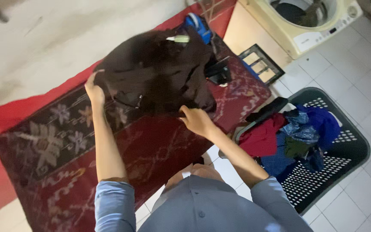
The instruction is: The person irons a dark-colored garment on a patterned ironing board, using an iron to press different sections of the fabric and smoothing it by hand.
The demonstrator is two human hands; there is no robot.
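A dark brown garment (159, 71) lies bunched on a table covered with a red patterned cloth (151, 150). My left hand (94, 91) grips the garment's left edge. At the garment's near edge, my right hand (197, 120) pinches the fabric. Both sleeves of my grey-blue shirt are rolled up to the elbows.
A dark laundry basket (348, 150) full of red, blue and green clothes stands on the white tiled floor at the right. A top-loading washing machine (314, 21) is at the upper right. A blue item (198, 23) and a black frame (260, 64) lie by the table's far end.
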